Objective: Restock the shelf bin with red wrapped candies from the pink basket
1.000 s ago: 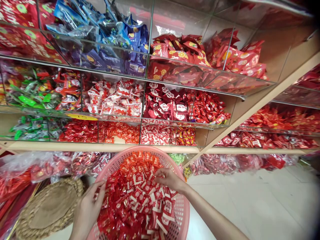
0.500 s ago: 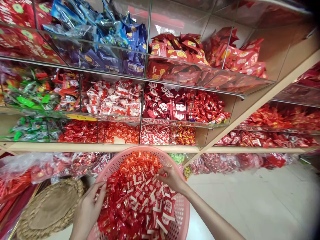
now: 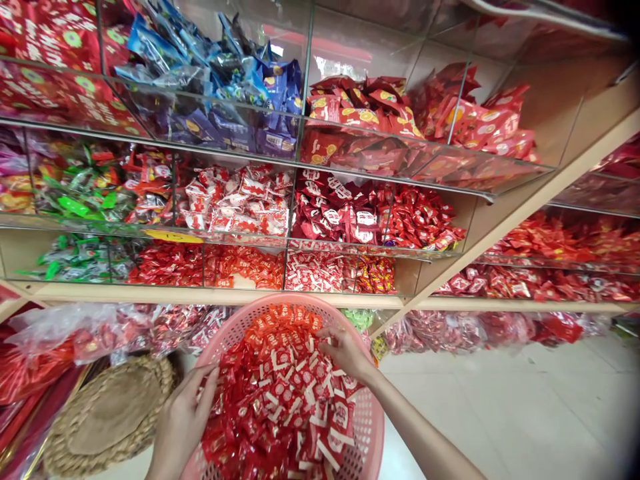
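Observation:
A pink perforated plastic basket point(image 3: 367, 427) full of small wrapped candies stands in front of me. Orange-red packets point(image 3: 283, 323) lie at its far side, red-and-white ones point(image 3: 295, 387) in the middle and right, and shiny dark red ones point(image 3: 245, 433) at the near left. My left hand point(image 3: 187, 410) reaches over the left rim, thumb and fingers curled together at the edge of the candy. On the right, my right hand point(image 3: 345, 353) dips inside the rim with bent fingers against the red-and-white candies. What either hand pinches is hidden.
Glass-fronted shelves hold blue packets point(image 3: 235, 73), red orange-print packets point(image 3: 367, 110) and several other candies. A yellow price tag point(image 3: 174, 237) marks one shelf. Bagged candies point(image 3: 450, 330) lie along the floor under the shelves. A woven oval mat point(image 3: 110, 417) lies at lower left.
The view has shifted slightly, so shelves, basket and hands sit a little further right. Both hands keep nearly the same places at the basket, and the candies look unchanged.

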{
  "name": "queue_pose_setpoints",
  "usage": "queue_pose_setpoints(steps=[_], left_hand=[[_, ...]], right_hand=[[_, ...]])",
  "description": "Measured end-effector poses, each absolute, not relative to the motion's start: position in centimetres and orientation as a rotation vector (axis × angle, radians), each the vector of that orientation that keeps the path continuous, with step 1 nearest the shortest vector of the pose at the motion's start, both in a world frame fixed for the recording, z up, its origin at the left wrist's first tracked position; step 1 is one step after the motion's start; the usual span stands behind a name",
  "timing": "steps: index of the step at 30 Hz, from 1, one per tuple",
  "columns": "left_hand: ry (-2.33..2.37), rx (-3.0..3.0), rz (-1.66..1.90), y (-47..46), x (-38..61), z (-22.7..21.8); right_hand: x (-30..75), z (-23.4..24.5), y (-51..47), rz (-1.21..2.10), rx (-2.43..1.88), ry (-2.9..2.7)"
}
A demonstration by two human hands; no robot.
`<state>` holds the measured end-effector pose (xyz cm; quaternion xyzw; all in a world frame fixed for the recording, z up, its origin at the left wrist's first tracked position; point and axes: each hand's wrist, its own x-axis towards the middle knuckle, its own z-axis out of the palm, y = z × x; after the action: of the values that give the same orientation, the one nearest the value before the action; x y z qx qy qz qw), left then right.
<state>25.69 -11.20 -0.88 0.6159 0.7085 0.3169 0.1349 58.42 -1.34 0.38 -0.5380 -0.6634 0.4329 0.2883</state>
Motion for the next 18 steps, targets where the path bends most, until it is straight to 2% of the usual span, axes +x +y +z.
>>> queue_pose_setpoints(steps=[4, 18], left_hand=[[2.054, 1.769, 0.917, -11.2, 25.6, -1.0], [2.064, 1.811, 0.953, -11.2, 25.7, -0.7]], right_hand=[[57.8, 0.1, -0.4, 1.087, -1.361, -1.868], [56.1, -0.6, -0.5, 1.214, -1.238, -1.980]])
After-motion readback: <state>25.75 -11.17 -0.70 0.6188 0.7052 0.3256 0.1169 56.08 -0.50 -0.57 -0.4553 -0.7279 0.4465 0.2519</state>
